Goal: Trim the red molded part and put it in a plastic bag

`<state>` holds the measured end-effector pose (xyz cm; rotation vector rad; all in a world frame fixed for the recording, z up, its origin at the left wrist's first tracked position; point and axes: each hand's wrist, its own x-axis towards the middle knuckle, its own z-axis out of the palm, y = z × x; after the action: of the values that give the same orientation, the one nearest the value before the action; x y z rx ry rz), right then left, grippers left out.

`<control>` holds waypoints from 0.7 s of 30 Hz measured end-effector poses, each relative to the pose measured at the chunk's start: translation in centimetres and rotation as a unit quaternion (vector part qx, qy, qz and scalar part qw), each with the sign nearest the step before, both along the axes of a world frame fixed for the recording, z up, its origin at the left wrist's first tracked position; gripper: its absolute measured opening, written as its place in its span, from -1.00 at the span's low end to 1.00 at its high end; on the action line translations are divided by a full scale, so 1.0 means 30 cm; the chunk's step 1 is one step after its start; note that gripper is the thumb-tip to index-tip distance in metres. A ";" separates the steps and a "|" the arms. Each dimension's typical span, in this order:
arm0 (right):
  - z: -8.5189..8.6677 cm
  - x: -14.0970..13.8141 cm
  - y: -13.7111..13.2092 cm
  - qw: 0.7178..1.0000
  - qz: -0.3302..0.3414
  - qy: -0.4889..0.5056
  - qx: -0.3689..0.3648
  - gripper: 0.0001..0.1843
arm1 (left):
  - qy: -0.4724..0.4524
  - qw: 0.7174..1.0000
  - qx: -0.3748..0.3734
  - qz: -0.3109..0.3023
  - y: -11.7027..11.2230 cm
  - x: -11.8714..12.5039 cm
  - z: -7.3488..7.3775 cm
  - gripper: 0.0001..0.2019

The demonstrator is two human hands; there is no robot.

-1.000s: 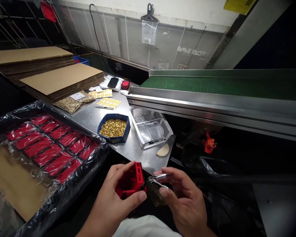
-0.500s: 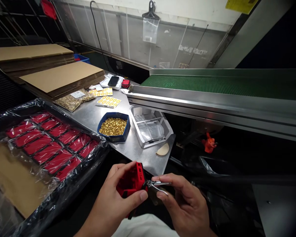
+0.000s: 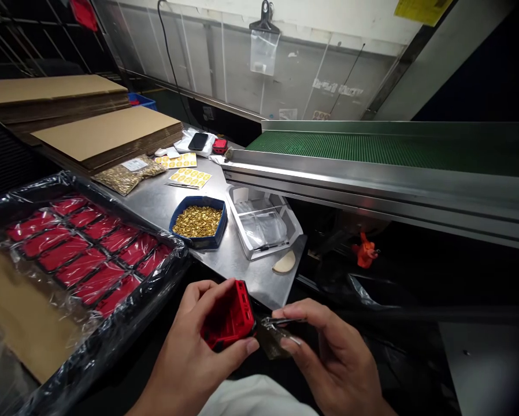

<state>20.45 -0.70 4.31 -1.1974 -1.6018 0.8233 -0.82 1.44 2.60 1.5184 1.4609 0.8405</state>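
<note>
My left hand (image 3: 194, 341) is wrapped round a hollow red plastic housing (image 3: 230, 318) with black edges, its open side tilted up. Slots show along the housing's right-hand rim. Close beside that rim, my right hand (image 3: 329, 352) pinches small silver nail clippers (image 3: 288, 320) between thumb and forefinger. The clippers' tip points at the housing's corner, a slight gap away. Below the tip hangs a dark, shiny piece of film (image 3: 272, 344); what it is attached to I cannot make out.
At the left, a plastic-lined box (image 3: 177, 251) holds several red parts (image 3: 84, 271). On the metal table (image 3: 259, 283) stand a blue bin of small brass pieces (image 3: 197, 222) and a white tray (image 3: 259, 251) with clear bags. A green conveyor (image 3: 350, 150) runs behind; cardboard stacks (image 3: 112, 130) lie back left.
The clippers have drawn slightly away from the housing and turned, their lever now closer to the body. The left hand has tipped the housing, showing more of its inside.
</note>
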 end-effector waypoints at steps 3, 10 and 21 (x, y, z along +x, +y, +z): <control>0.013 -0.001 0.009 0.999 0.044 -0.023 0.013 -0.60 | 0.030 0.999 0.022 -0.006 -0.003 -0.003 0.004 -0.37; 0.005 0.002 0.011 0.999 0.033 -0.033 0.027 -0.64 | 0.067 0.995 0.073 -0.024 -0.018 -0.012 -0.006 -0.27; 0.042 0.015 0.042 0.986 0.020 0.110 -0.122 -0.75 | 0.103 0.960 0.217 -0.145 -0.048 -0.027 0.014 -0.25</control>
<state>20.89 0.55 5.56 -1.1993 -1.3773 1.1613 -1.64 0.00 3.02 2.1443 1.1979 0.8794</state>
